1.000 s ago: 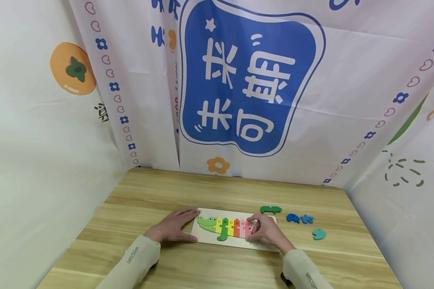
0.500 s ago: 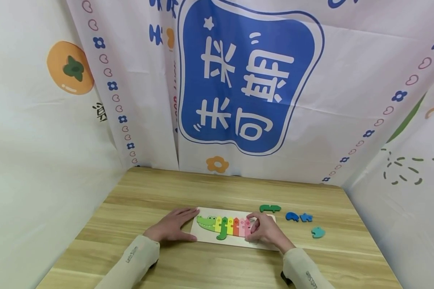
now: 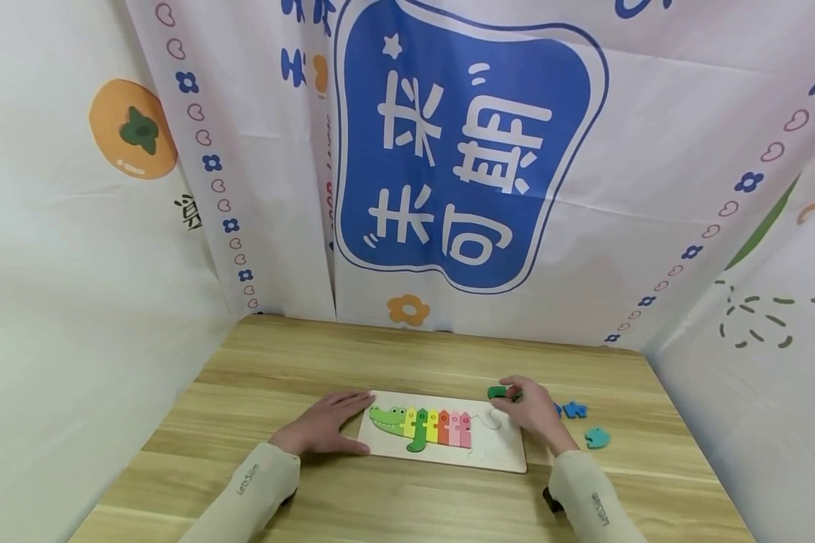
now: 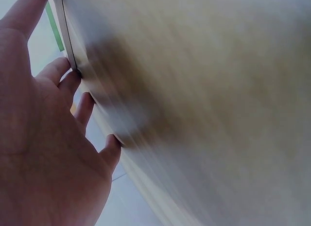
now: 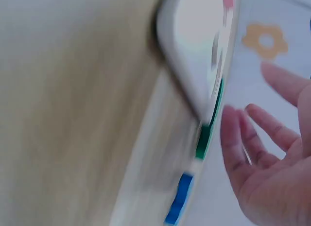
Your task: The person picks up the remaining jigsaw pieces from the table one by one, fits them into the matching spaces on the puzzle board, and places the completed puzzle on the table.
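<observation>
A white puzzle board [image 3: 505, 454] lies on the table with a crocodile partly filled in: green head, then yellow, green, orange and pink pieces [image 3: 460, 430] in a row. The tail end shows only a drawn outline. At the board's left edge my left hand [image 3: 322, 426] rests with spread fingers; its fingertips [image 4: 114, 141] touch down beside the board. My right hand [image 3: 533, 411] hovers over a dark green puzzle piece [image 3: 496, 392] behind the board's right end. In the right wrist view its fingers are apart, with a gap to the green piece [image 5: 204, 141].
Two blue puzzle pieces [image 3: 574, 409] lie right of the right hand, one mostly hidden by it. A teal piece [image 3: 597, 437] sits nearer the right edge of the wooden table [image 3: 380, 498]. Printed cloth [image 3: 278, 249] hangs around the table.
My right hand has let go of the pink piece at the row's end and moved right and back to the dark green piece. The left hand has stayed put.
</observation>
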